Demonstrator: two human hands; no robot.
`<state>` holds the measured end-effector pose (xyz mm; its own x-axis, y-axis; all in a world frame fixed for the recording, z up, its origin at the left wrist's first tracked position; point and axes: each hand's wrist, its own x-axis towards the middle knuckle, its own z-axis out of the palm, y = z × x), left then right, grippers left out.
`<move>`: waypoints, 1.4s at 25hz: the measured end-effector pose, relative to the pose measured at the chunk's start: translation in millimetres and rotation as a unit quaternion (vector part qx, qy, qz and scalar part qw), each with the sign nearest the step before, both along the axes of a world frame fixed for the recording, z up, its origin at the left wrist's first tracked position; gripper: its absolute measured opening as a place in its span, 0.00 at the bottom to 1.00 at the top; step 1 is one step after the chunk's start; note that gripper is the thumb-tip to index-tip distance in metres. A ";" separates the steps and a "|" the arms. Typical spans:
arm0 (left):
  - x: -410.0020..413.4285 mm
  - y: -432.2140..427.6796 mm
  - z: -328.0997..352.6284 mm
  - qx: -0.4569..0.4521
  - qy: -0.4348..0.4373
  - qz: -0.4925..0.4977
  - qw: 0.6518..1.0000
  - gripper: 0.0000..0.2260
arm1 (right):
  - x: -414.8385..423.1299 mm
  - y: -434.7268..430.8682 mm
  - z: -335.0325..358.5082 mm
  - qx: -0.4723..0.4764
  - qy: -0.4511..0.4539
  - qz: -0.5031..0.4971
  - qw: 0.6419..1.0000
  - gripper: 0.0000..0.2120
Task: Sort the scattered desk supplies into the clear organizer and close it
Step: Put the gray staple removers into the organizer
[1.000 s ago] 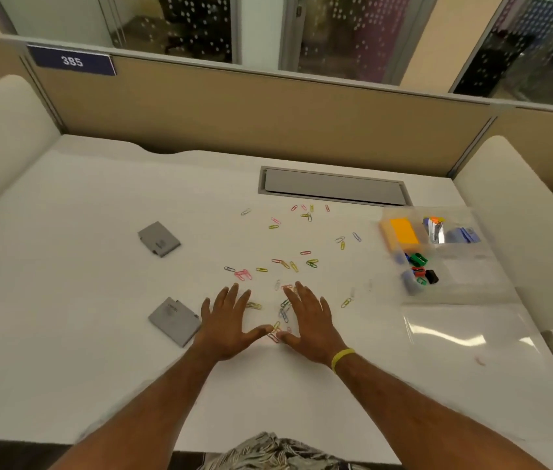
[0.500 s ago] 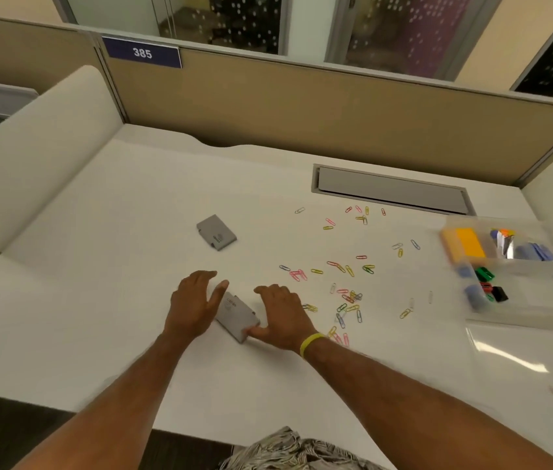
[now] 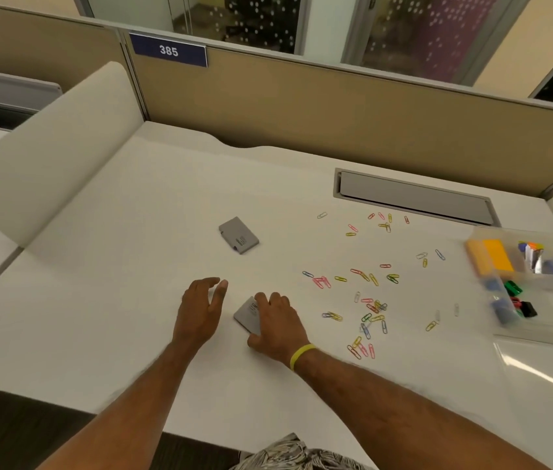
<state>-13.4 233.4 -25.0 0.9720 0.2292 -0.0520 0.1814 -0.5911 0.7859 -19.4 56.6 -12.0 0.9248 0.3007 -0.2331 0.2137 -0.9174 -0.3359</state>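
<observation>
Head view: small grey box [image 3: 247, 315] gripped by right hand [image 3: 276, 325], frame centre.
Left hand [image 3: 200, 310] held open just beside it, w/o contact.

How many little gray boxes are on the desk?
2. The far gray box lies alone farther back, left of the paper clips. The near gray box is partly covered, held by the right hand. Others might hide in the blurry organizer.
</observation>
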 end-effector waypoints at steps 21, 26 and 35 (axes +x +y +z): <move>67.2 18.8 5.0 -0.346 0.073 0.157 0.922 0.11 | 135.4 23.0 26.0 0.163 -0.042 -0.077 0.983 0.24; 77.3 36.3 2.8 -0.354 0.062 0.188 0.914 0.09 | 179.4 50.3 6.9 0.026 -0.017 -0.050 0.998 0.33; 77.8 39.7 -0.6 -0.352 0.068 0.202 0.911 0.10 | 191.3 55.1 2.5 0.037 0.010 -0.068 0.997 0.35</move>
<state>64.4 273.1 -25.5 0.7896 0.4291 -0.4386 0.3969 0.1881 0.8984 171.9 111.7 -9.6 0.9536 0.1904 -0.2331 0.0825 -0.9102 -0.4059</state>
